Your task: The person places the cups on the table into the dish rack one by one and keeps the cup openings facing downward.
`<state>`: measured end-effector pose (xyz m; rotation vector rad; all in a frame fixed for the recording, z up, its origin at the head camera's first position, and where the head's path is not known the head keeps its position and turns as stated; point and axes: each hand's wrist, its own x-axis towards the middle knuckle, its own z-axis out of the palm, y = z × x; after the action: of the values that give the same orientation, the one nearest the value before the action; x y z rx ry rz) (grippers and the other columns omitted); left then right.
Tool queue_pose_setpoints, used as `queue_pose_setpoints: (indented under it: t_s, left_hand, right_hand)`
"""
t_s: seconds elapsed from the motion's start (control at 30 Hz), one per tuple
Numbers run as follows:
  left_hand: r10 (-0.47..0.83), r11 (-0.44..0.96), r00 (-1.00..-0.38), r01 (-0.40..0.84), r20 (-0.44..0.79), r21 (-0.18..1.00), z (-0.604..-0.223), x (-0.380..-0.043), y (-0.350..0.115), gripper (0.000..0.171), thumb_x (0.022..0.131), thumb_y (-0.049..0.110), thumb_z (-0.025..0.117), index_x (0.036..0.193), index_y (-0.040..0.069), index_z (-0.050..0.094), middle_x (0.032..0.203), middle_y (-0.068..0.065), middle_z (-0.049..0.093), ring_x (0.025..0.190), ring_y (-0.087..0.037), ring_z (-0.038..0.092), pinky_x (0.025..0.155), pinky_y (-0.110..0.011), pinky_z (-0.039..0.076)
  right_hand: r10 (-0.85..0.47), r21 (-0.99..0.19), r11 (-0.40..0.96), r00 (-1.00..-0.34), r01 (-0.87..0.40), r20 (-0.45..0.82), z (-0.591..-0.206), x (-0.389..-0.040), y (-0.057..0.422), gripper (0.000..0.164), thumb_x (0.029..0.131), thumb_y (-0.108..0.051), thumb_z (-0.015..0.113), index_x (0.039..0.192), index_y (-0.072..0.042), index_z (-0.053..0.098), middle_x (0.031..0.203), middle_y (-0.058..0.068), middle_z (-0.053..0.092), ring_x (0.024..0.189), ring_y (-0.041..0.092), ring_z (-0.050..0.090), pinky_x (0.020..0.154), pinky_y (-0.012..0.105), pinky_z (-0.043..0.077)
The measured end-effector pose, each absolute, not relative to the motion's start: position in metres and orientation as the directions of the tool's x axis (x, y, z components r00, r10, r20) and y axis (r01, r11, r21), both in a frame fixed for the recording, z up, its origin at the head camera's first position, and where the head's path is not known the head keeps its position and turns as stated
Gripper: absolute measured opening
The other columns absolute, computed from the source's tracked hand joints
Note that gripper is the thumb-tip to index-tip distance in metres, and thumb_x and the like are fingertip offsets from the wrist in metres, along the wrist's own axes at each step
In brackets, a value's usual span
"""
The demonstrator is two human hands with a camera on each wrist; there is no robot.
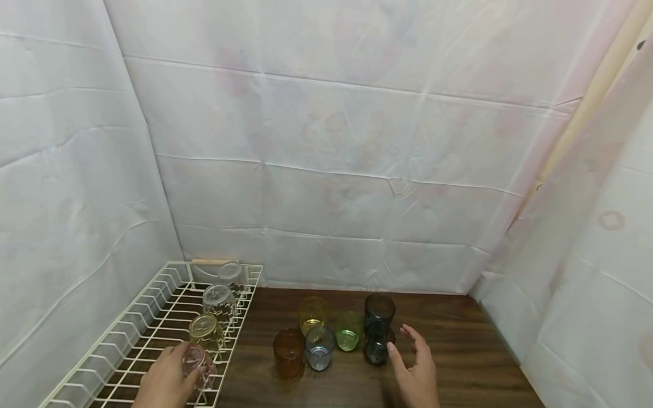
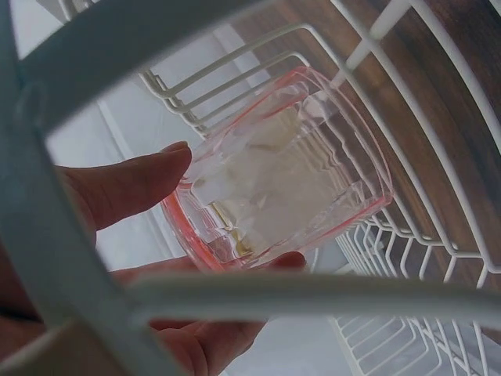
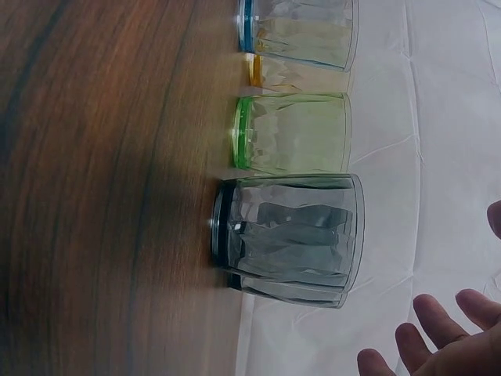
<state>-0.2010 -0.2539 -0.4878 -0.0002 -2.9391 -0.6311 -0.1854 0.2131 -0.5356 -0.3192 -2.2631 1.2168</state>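
Observation:
My left hand (image 1: 165, 378) grips a pink-tinted clear glass (image 2: 282, 172) near its base, thumb on one side and fingers on the other. The glass is bottom up, its rim toward the white wire rack (image 1: 136, 351). Behind it on the rack, a yellowish glass (image 1: 206, 331) and two clear glasses (image 1: 219, 303) stand upside down in a row. My right hand (image 1: 415, 368) is held with its fingers spread beside two dark grey glasses (image 3: 290, 231), one behind the other. These stand upright on the wooden table (image 1: 459, 345), and nothing is in that hand.
Left of the dark glasses stand a green glass (image 1: 349, 331), a blue glass (image 1: 319, 348), an amber-yellow glass (image 1: 312, 311) and a brown glass (image 1: 289, 354), all upright. White sheeting (image 1: 326, 204) walls the back and both sides. The rack has raised wire edges.

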Motion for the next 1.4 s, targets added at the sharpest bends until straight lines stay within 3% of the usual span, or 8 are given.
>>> queue_pose_setpoints:
  t_s: [0.27,0.53,0.7,0.97,1.23,1.4]
  left_hand:
    - [-0.039,0.909,-0.992,0.015,0.121,0.415,-0.489,-0.202,-0.255,0.067,0.085,0.027,0.089,0.130,-0.013,0.060,0.110,-0.031,0.067,0.101,-0.052,0.070,0.078,-0.063,0.059]
    - [-0.046,0.913,-0.992,0.006,0.117,0.408,-0.494,-0.201,-0.258,0.069,0.086,0.028,0.087,0.133,-0.014,0.058,0.112,-0.033,0.066,0.102,-0.053,0.070,0.080,-0.064,0.059]
    - [-0.056,0.914,-0.993,-0.010,0.102,0.405,-0.497,-0.202,-0.258,0.073,0.087,0.033,0.087,0.135,-0.012,0.057,0.115,-0.034,0.066,0.104,-0.053,0.069,0.081,-0.064,0.059]
    - [-0.057,0.919,-0.995,-0.022,0.079,0.393,-0.499,-0.202,-0.258,0.076,0.086,0.036,0.088,0.137,-0.010,0.055,0.116,-0.034,0.065,0.105,-0.052,0.069,0.083,-0.065,0.059]
    - [-0.038,0.917,-0.990,0.021,0.139,0.399,-0.496,-0.201,-0.257,0.077,0.089,0.048,0.085,0.140,-0.003,0.057,0.117,-0.029,0.068,0.106,-0.053,0.069,0.085,-0.066,0.058]
    - [-0.018,0.929,-0.988,0.041,0.155,0.368,-0.495,-0.200,-0.257,0.067,0.098,0.045,0.076,0.139,-0.004,0.058,0.115,-0.030,0.069,0.104,-0.053,0.069,0.088,-0.068,0.056]
  right_hand:
    - [0.443,-0.823,0.567,-0.827,-0.041,0.346,-0.534,-0.184,0.209,0.051,0.100,-0.024,0.077,0.146,-0.010,0.059,0.140,0.011,0.069,0.134,0.025,0.058,0.107,0.044,0.046]
    - [0.440,-0.822,0.568,-0.827,-0.047,0.351,-0.536,-0.183,0.208,0.052,0.098,-0.018,0.079,0.145,-0.009,0.060,0.140,0.010,0.069,0.133,0.025,0.058,0.103,0.020,0.040]
    - [0.429,-0.821,0.569,-0.833,-0.053,0.351,-0.537,-0.182,0.209,0.053,0.098,-0.020,0.079,0.146,-0.009,0.059,0.141,0.011,0.069,0.136,0.030,0.058,0.105,0.027,0.042]
    - [0.403,-0.837,0.544,-0.858,-0.055,0.318,-0.534,-0.182,0.209,0.057,0.099,-0.025,0.079,0.148,-0.008,0.056,0.143,0.017,0.066,0.139,0.040,0.056,0.113,0.064,0.045]
    - [0.366,-0.822,0.566,-0.877,-0.055,0.311,-0.532,-0.186,0.211,0.059,0.098,-0.026,0.080,0.148,-0.006,0.056,0.144,0.017,0.064,0.139,0.038,0.055,0.113,0.060,0.045]
    - [0.360,-0.811,0.581,-0.872,-0.069,0.331,-0.535,-0.189,0.211,0.060,0.094,-0.021,0.084,0.145,-0.004,0.058,0.139,0.018,0.065,0.136,0.038,0.056,0.112,0.063,0.044]
